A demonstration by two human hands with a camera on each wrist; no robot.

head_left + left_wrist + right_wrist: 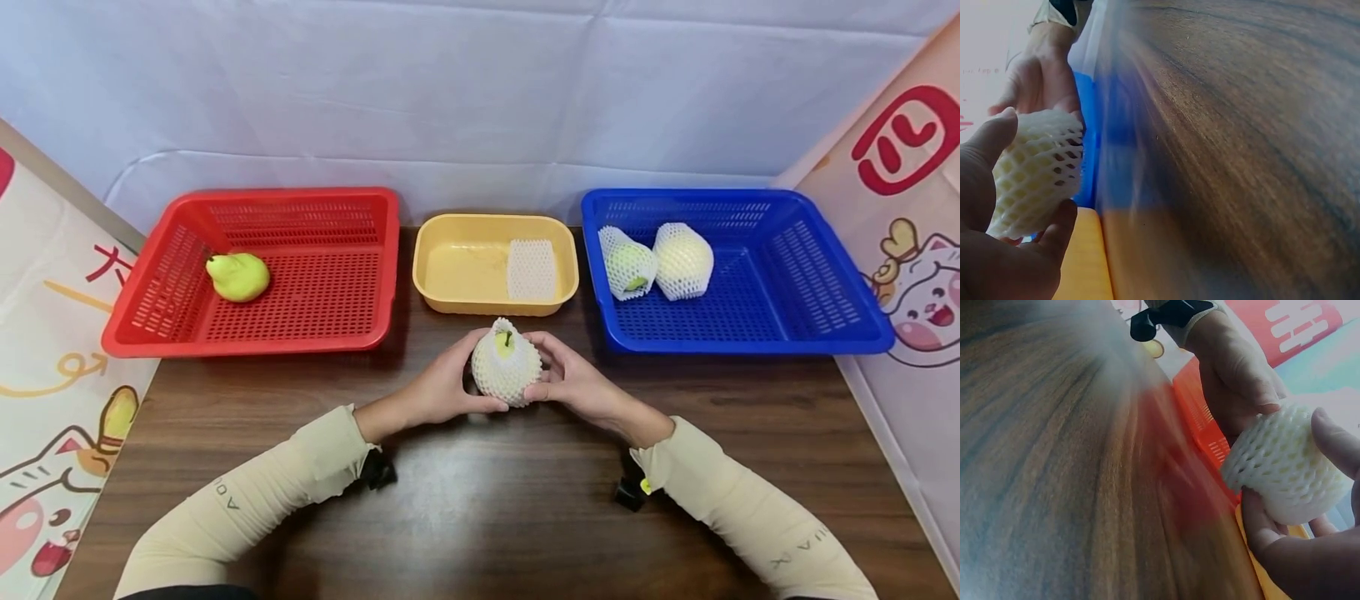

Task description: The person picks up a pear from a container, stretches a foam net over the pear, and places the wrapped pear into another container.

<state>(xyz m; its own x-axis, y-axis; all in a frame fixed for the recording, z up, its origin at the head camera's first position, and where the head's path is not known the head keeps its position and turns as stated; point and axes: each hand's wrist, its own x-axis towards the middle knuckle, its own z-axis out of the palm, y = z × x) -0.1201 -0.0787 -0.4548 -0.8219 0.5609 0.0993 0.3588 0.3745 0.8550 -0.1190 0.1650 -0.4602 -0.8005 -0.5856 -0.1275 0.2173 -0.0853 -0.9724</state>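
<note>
In the head view a pear (pixel 507 367) in a white foam net sleeve is held between both hands in front of the yellow tray. Its stem and a bit of green skin show at the sleeve's top opening. My left hand (pixel 450 382) grips it from the left, thumb at the near side. From the right, my right hand (pixel 576 385) grips it with thumb and fingers. Both wrist views show the netted pear (pixel 1038 175) up close, with fingers around it, apparently lifted off the table.
A red basket (pixel 300 343) on the left holds one bare pear (pixel 238 277). The yellow tray (pixel 495 307) contains a flat foam net (pixel 532 270). In the blue basket (pixel 750 342) on the right lie two netted pears (pixel 682 261). Printed panels flank the wooden table (pixel 510 500).
</note>
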